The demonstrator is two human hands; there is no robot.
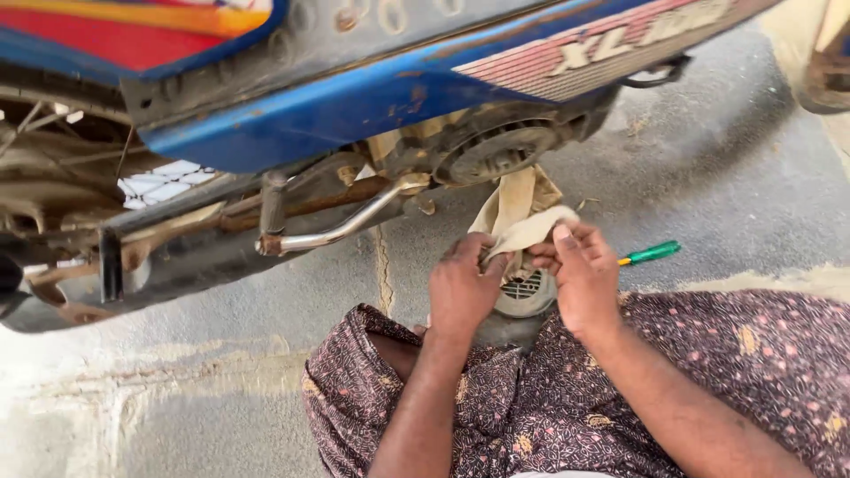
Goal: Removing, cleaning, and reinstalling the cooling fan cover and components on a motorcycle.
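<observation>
The person is sitting on the concrete floor (pixel 753 177) beside a blue moped (pixel 354 97), and both hands are working a beige cloth strip (pixel 522 226) that is hanging down from the engine area just under the round flywheel housing (pixel 500 150). The left hand (pixel 460 288) is closing around the lower end of the strip, fingers curled tight on it; the right hand (pixel 580 274) is pinching the folded upper edge between thumb and fingers, so neither hand is lying open. To do this well, I judge the strip wants keeping taut and flat between the two grips, with the pull staying in line with where it is emerging, so it is not bunching. Below the hands a round pale fan cover (pixel 527 292) with a grille is lying on the floor, partly hidden. Counting: one cloth strip, one fan cover, one green-handled screwdriver (pixel 651 254) lying just right of the right hand, one chrome kick lever (pixel 345 226), one moped.
</observation>
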